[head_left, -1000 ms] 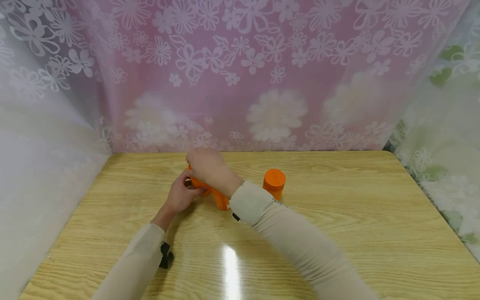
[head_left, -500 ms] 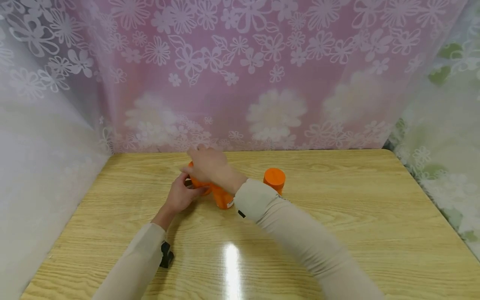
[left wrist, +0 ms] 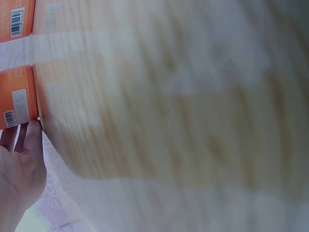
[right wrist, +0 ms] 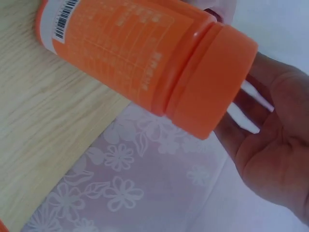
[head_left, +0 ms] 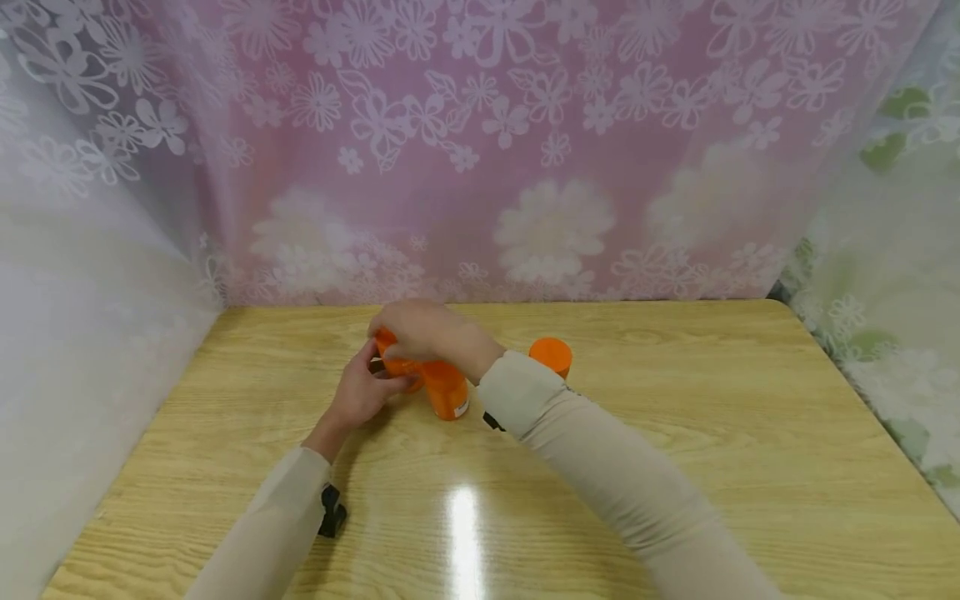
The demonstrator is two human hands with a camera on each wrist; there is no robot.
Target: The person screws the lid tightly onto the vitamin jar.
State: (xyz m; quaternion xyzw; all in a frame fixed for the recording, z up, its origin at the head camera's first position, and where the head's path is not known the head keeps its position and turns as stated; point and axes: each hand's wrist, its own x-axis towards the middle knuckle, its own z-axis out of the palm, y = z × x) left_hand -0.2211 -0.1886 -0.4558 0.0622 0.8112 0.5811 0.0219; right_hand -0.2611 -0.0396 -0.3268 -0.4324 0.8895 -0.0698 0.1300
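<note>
In the head view, my left hand (head_left: 362,392) holds the lower part of an orange bottle (head_left: 400,365), thumb on the near side. My right hand (head_left: 431,333) curls over the top of that same bottle, fingers around its cap, which it mostly hides. Close beside it, under my right wrist, stands a second orange capped bottle (head_left: 447,396) with a white label. This one seems to fill the right wrist view, with the right hand (right wrist: 275,145) behind its cap (right wrist: 215,82). The left wrist view shows left fingers against a labelled orange bottle (left wrist: 17,99).
A third orange bottle (head_left: 551,354) stands to the right, partly hidden by my right sleeve (head_left: 525,400). The wood-grain table (head_left: 720,417) meets a pink floral curtain (head_left: 480,167) at its back edge. Pale curtains hang at both sides.
The right hand's fingers loosened and spread half a second ago, then curled around the bottle's top again. My right wrist has shifted slightly right, uncovering more of the second bottle. The left hand stays put.
</note>
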